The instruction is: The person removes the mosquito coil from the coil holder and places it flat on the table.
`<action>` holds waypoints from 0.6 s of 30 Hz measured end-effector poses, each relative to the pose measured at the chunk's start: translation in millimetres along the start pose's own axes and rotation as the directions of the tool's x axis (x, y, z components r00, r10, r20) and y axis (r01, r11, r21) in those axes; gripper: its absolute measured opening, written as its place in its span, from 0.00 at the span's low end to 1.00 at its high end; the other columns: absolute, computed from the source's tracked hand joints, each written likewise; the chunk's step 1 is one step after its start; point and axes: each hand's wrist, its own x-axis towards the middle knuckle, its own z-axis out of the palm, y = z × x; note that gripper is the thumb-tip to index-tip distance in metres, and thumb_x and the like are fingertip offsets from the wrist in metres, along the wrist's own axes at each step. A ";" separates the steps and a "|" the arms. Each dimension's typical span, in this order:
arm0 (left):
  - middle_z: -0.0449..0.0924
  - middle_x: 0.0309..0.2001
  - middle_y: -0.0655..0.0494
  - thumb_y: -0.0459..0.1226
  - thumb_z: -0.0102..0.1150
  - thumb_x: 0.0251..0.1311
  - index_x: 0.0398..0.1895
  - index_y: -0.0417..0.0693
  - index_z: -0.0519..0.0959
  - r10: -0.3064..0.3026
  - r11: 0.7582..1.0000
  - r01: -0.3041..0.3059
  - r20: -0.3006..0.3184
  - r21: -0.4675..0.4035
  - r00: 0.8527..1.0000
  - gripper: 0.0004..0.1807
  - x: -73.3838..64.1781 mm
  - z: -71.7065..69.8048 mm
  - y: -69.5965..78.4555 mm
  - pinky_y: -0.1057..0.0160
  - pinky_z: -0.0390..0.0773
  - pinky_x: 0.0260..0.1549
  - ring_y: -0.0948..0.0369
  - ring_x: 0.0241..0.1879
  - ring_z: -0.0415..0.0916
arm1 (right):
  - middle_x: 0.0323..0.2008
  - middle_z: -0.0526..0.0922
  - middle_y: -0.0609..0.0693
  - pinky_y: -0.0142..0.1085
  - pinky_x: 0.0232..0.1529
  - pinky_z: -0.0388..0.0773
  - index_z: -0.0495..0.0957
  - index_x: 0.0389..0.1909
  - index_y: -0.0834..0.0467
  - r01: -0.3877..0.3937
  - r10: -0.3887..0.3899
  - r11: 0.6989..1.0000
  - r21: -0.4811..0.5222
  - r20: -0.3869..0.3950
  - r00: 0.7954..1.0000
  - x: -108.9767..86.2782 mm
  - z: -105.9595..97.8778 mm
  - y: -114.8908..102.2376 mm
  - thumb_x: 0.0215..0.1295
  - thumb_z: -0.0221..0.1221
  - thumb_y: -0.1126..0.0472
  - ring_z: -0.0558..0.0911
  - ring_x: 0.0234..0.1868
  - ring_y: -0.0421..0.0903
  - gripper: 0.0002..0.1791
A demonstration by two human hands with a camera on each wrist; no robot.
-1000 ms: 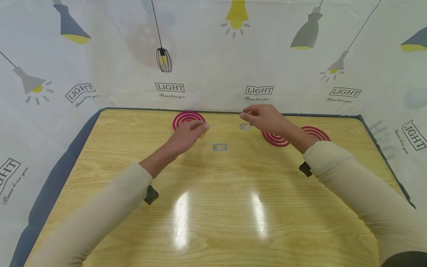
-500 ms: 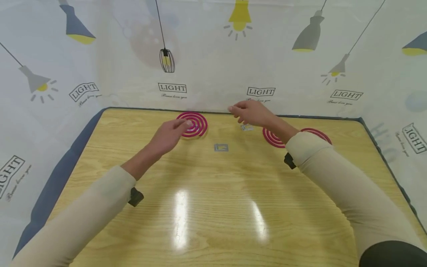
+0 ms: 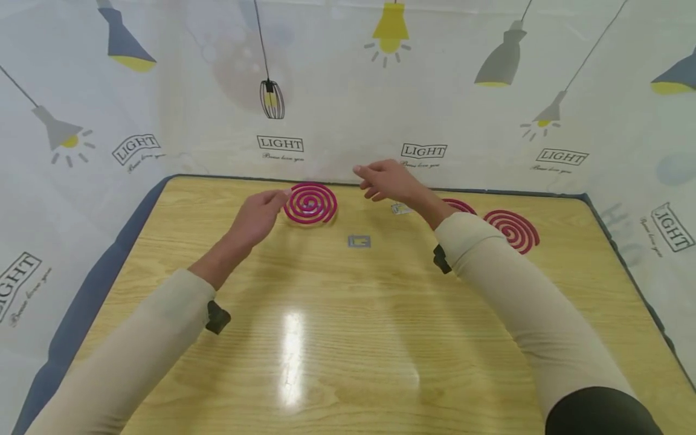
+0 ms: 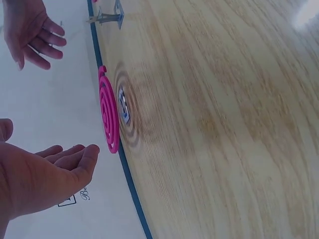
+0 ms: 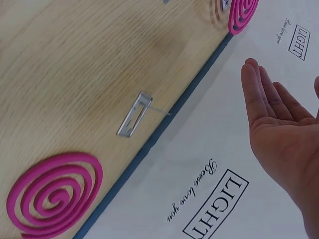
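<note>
A pink mosquito coil [image 3: 310,203] sits raised on a small metal stand [image 4: 124,105] near the table's back edge. My left hand [image 3: 252,219] is beside the coil's left edge; in the left wrist view its loosely bent fingers [image 4: 82,162] appear just short of the coil, holding nothing. To the right of that coil my right hand [image 3: 393,181] hovers above the back edge, its fingers [image 5: 269,97] extended and nothing in them. Below it lies a metal stand [image 5: 134,114] with a thin prong raised. Another flat metal stand [image 3: 359,241] lies nearer the middle.
Two more pink coils lie at the back right: one [image 5: 56,196] partly hidden by my right wrist in the head view, the other [image 3: 511,231] further right. A white printed curtain [image 3: 337,78] rises directly behind the table's dark back edge.
My left hand has drawn left from over the coil to its left edge, uncovering it. My right hand has moved left and slightly up, away from the stand with the prong.
</note>
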 end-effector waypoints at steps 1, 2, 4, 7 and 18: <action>0.68 0.68 0.46 0.60 0.39 0.70 0.70 0.45 0.65 -0.009 1.000 0.009 -0.006 -0.006 1.000 0.36 0.4 -0.9 -0.4 0.47 0.63 0.67 0.50 0.67 0.64 | 0.57 0.77 0.66 0.46 0.53 0.80 0.67 0.66 0.65 -0.001 0.001 1.000 0.015 -0.002 1.000 1.2 2.2 -0.7 0.73 0.48 0.41 0.80 0.54 0.61 0.34; 0.68 0.68 0.46 0.61 0.39 0.70 0.71 0.45 0.65 -0.016 1.000 0.016 -0.010 -0.014 1.000 0.37 0.6 -1.6 -0.5 0.47 0.63 0.67 0.49 0.67 0.64 | 0.57 0.77 0.66 0.47 0.54 0.80 0.67 0.67 0.65 -0.005 0.005 1.000 0.028 -0.002 1.000 2.7 4.3 -0.9 0.73 0.48 0.41 0.80 0.54 0.61 0.34; 0.66 0.69 0.45 0.61 0.39 0.70 0.71 0.45 0.64 -0.030 0.999 0.030 -0.019 -0.039 0.999 0.37 0.9 -3.7 -0.7 0.46 0.64 0.66 0.49 0.67 0.65 | 0.57 0.77 0.66 0.48 0.55 0.79 0.67 0.66 0.66 -0.013 0.014 0.998 0.057 -0.010 1.000 6.1 8.3 -1.2 0.73 0.48 0.42 0.79 0.54 0.61 0.34; 0.66 0.69 0.44 0.61 0.40 0.70 0.71 0.42 0.63 -0.049 0.992 0.043 -0.052 -0.115 0.997 0.39 1.8 -7.6 -1.3 0.49 0.66 0.66 0.49 0.67 0.65 | 0.57 0.77 0.66 0.47 0.54 0.80 0.67 0.66 0.65 -0.017 0.020 0.996 0.091 -0.030 0.999 11.7 14.3 -1.0 0.73 0.48 0.42 0.80 0.54 0.61 0.34; 0.64 0.70 0.40 0.60 0.40 0.70 0.72 0.37 0.59 -0.124 0.940 0.080 -0.113 -0.332 0.986 0.41 11.3 -8.5 -9.9 0.55 0.67 0.66 0.49 0.68 0.65 | 0.56 0.76 0.66 0.44 0.52 0.81 0.67 0.66 0.65 0.005 0.045 0.949 0.315 -0.150 0.988 18.3 32.1 8.9 0.74 0.49 0.44 0.81 0.50 0.58 0.32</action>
